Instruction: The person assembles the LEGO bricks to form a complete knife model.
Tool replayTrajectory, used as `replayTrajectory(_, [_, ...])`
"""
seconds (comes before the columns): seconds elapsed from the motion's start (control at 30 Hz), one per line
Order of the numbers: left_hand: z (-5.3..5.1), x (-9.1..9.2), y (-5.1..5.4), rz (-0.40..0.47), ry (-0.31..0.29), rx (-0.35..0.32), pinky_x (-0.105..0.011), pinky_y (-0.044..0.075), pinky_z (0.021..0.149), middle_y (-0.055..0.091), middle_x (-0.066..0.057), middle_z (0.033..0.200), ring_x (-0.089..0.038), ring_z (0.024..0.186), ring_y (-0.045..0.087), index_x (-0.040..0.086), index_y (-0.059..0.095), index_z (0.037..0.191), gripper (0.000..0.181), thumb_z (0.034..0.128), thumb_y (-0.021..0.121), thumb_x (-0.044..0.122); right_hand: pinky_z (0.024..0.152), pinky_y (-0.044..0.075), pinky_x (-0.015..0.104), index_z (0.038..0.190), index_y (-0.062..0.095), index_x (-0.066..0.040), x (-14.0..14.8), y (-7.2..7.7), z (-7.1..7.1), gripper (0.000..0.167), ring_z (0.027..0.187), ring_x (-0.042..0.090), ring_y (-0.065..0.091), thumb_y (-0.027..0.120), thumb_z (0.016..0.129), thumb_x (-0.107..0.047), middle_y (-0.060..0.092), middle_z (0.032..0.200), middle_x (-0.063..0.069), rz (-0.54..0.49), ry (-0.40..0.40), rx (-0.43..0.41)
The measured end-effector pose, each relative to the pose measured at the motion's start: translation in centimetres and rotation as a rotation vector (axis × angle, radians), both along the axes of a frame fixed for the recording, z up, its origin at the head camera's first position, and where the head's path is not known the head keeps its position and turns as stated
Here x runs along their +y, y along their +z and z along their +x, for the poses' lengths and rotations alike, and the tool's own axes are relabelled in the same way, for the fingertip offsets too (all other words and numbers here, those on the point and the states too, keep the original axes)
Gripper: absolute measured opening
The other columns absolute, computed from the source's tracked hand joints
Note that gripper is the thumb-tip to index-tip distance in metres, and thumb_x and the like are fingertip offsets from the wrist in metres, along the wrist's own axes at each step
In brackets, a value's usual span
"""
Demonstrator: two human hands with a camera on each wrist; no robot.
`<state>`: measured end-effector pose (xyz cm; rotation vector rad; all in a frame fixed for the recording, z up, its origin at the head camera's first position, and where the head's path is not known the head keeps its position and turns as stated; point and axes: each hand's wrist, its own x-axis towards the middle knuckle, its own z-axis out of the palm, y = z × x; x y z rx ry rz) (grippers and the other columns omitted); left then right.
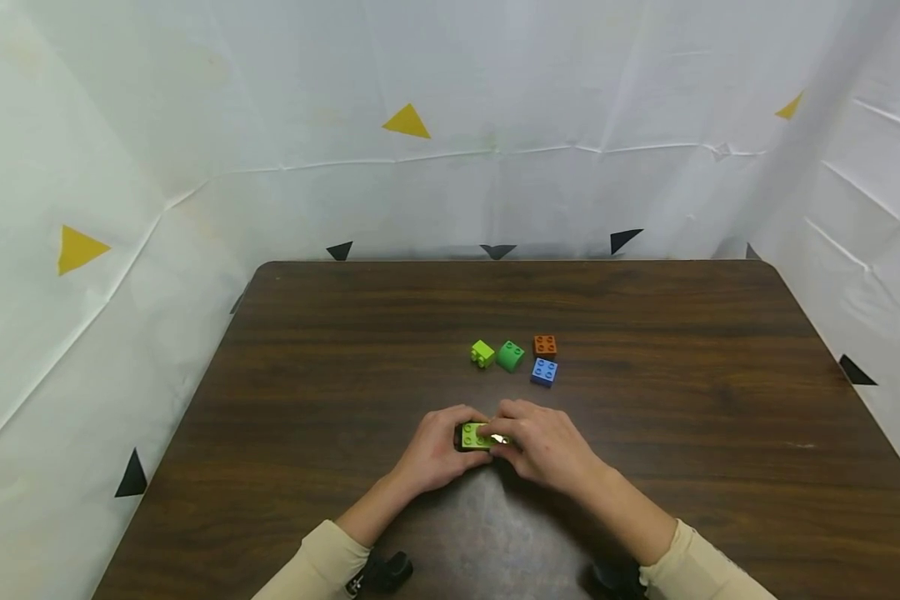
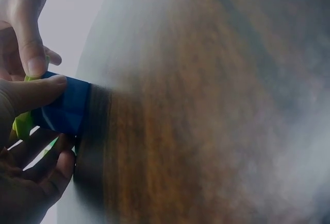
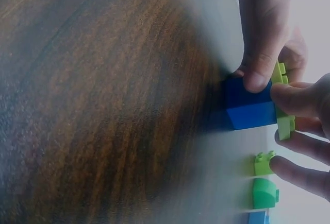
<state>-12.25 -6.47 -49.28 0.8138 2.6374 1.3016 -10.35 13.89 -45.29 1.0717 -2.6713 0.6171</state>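
Observation:
A lime-green studded plate [image 1: 471, 437] sits on top of a dark blue block [image 3: 252, 113] near the table's middle. My left hand [image 1: 435, 450] grips the blue block from the left; its thumb lies along the block's near side in the left wrist view. From the right, my right hand [image 1: 547, 442] pinches the plate's right end, thumb on its near edge. The right hand covers part of the plate in the head view. The block's underside appears to rest on the table, seen edge-on in the wrist views.
Beyond the hands stand a lime brick [image 1: 483, 354], a rounded green brick [image 1: 510, 356], an orange brick [image 1: 545, 346] and a lighter blue brick [image 1: 544, 372]. The brown table [image 1: 330, 367] is bordered by white sheeting [image 1: 285, 208] with yellow and black triangles.

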Motion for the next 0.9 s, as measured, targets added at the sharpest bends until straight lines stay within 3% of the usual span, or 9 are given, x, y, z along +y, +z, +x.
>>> replayTrajectory(0.17, [-0.22, 0.0, -0.15, 0.003, -0.002, 0.011, -0.026, 0.049, 0.077, 0.067, 0.008, 0.102, -0.006, 0.088, 0.06, 0.019, 0.072, 0.109, 0.035, 0.0774, 0.086, 0.025, 0.051, 0.038, 0.02, 0.103, 0.077, -0.023, 0.08, 0.05, -0.12, 0.028, 0.067, 0.003, 0.046, 0.085, 0.077, -0.015, 0.056, 0.084, -0.008, -0.011, -0.009, -0.02])
replayTrajectory(0.37, [-0.28, -0.23, -0.51, 0.03, -0.012, -0.03, -0.028, 0.049, 0.078, 0.067, 0.011, 0.104, -0.006, 0.09, 0.06, 0.021, 0.07, 0.111, 0.038, 0.0769, 0.086, 0.028, 0.05, 0.036, 0.02, 0.103, 0.077, -0.025, 0.25, -0.04, -0.05, 0.026, 0.066, 0.003, 0.044, 0.084, 0.078, -0.019, 0.056, 0.084, -0.008, -0.022, -0.01, -0.051])
replayTrajectory(0.67, [-0.35, -0.48, -0.17, 0.152, -0.018, -0.087, -0.029, 0.054, 0.075, 0.068, 0.009, 0.104, -0.009, 0.09, 0.064, 0.021, 0.07, 0.11, 0.038, 0.0756, 0.087, 0.022, 0.051, 0.039, 0.021, 0.101, 0.077, -0.024, 0.24, -0.09, -0.14, 0.029, 0.064, 0.002, 0.046, 0.087, 0.074, -0.017, 0.059, 0.083, -0.008, -0.008, -0.028, -0.026])
replayTrajectory(0.9, [-0.42, -0.51, 0.25, 0.115, -0.01, -0.08, -0.038, 0.05, 0.084, 0.069, 0.014, 0.101, -0.007, 0.095, 0.062, 0.022, 0.072, 0.108, 0.036, 0.0756, 0.087, 0.025, 0.052, 0.041, 0.02, 0.103, 0.077, -0.023, 0.22, -0.15, 0.08, 0.03, 0.066, 0.003, 0.049, 0.086, 0.075, -0.017, 0.06, 0.085, -0.007, -0.02, -0.027, -0.039])
